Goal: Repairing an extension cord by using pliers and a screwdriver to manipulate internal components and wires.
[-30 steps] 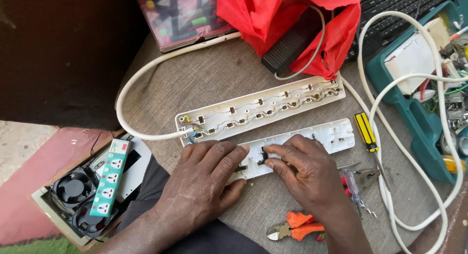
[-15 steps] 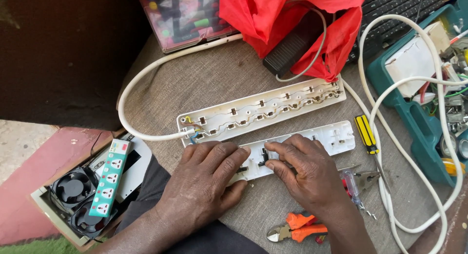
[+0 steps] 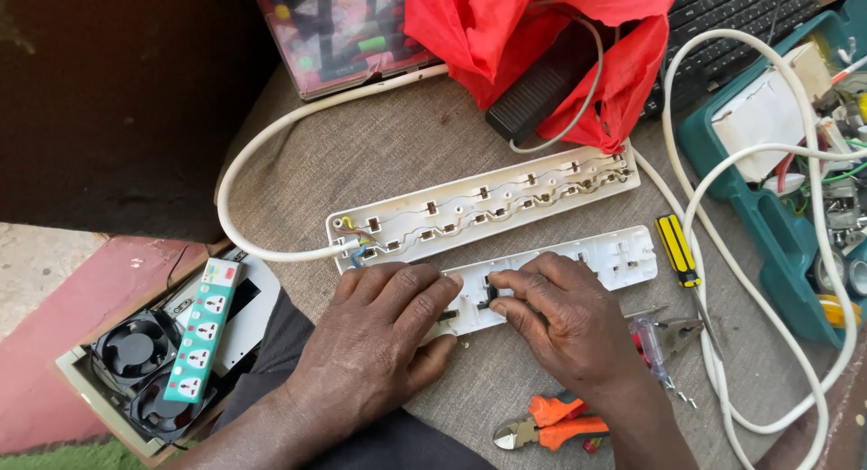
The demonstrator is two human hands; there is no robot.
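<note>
An opened white power strip lies in two halves on a grey cloth-covered surface. The base half [image 3: 488, 204] shows metal contact strips and wires, with a white cable [image 3: 262, 154] entering its left end. The cover half [image 3: 596, 258] lies just in front of it. My left hand [image 3: 379, 344] rests flat on the cover's left end, pressing it down. My right hand [image 3: 560, 316] sits on the cover's middle, fingertips pinching a small black part [image 3: 490, 294] set in it.
A yellow-handled screwdriver [image 3: 677, 251], orange-handled pliers [image 3: 551, 423] and a clear-handled tool [image 3: 655, 348] lie to the right. A red bag [image 3: 560, 37], a keyboard [image 3: 731, 18], a teal toolbox [image 3: 777, 208], a green power strip [image 3: 203, 330] and a box with fans [image 3: 135, 353] surround the surface.
Both hands stay on the cover half; the right fingers shift slightly over the small black part. Nothing else has moved.
</note>
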